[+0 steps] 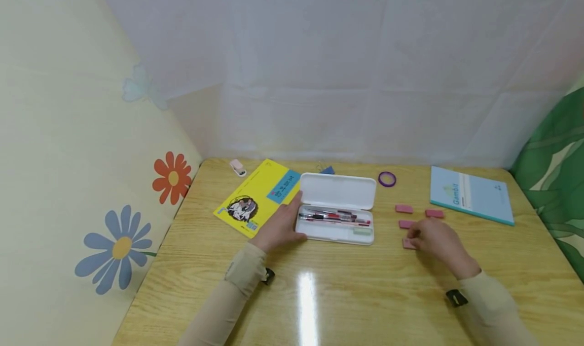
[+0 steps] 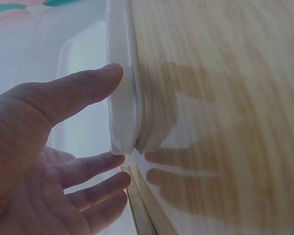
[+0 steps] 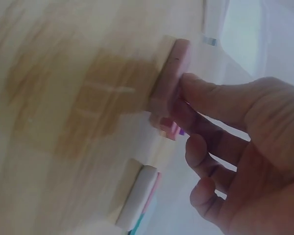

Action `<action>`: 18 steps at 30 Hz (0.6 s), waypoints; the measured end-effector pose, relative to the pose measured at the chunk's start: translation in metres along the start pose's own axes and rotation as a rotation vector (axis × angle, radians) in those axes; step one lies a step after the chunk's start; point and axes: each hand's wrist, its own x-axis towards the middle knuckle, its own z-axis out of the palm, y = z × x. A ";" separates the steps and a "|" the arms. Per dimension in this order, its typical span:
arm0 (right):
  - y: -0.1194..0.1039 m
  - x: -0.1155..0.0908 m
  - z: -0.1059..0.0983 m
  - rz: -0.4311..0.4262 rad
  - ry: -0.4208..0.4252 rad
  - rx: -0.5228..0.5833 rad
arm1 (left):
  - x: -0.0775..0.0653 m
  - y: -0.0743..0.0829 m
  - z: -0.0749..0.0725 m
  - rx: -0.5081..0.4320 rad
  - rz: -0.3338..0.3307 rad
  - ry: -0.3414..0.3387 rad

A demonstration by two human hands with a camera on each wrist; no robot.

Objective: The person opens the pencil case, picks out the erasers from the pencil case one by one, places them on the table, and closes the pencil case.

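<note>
A white pencil case (image 1: pixel 337 242) lies with its lid up in the middle of the table, holding several pens (image 1: pixel 333 216) and a pale green eraser (image 1: pixel 362 231). At its left end rests my left hand (image 1: pixel 282 227). The left wrist view has that thumb (image 2: pixel 95 85) on the case's side wall and the other fingers loosely extended near its corner. Farther right, my right hand (image 1: pixel 440 242) pinches a pink eraser (image 3: pixel 171 78) between thumb and forefinger, low over the wood. Three more pink erasers (image 1: pixel 404 209) lie just beyond that hand.
A yellow booklet (image 1: pixel 255 194) lies left of the case, a pink-and-white stapler (image 1: pixel 238 167) behind it. Behind the lid sits a blue binder clip (image 1: pixel 327 170). A purple tape ring (image 1: pixel 387 179) and a light blue notebook (image 1: pixel 483 196) are at back right. Fabric walls border the table.
</note>
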 end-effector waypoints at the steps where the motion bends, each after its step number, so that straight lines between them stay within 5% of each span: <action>1: -0.001 0.000 -0.001 0.022 -0.013 0.007 | 0.000 0.000 0.000 -0.002 0.000 -0.002; 6: -0.006 0.004 -0.007 0.058 0.008 0.051 | 0.000 0.000 0.000 -0.003 0.000 -0.001; 18: -0.040 0.026 0.002 -0.166 0.144 0.028 | 0.000 0.000 0.000 0.007 0.008 0.006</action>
